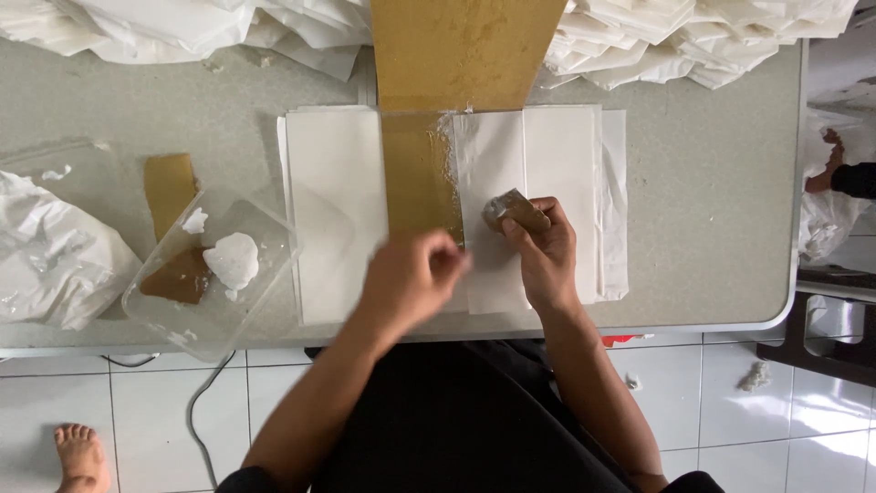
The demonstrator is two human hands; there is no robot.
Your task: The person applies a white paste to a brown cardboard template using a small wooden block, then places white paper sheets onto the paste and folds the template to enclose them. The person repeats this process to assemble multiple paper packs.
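My right hand is closed around a small brown cardboard scrap, pinched between thumb and fingers, its smeared tip resting on the white paper sheet at the table's centre right. My left hand is blurred; fingers look curled loosely over the lower edge of the paper stack, just beside the right hand, and I can't tell if it grips anything. Between the two white stacks runs a brown cardboard strip, with white paste streaks along its right edge. The left paper stack lies flat, touching the strip. To the left sits a clear plastic tub with a lump of white paste inside and another brown cardboard piece under and behind it. Crumpled white bag at far left. Piles of folded white paper along the far edge of the grey table. A bare foot shows on the tiled floor lower left.
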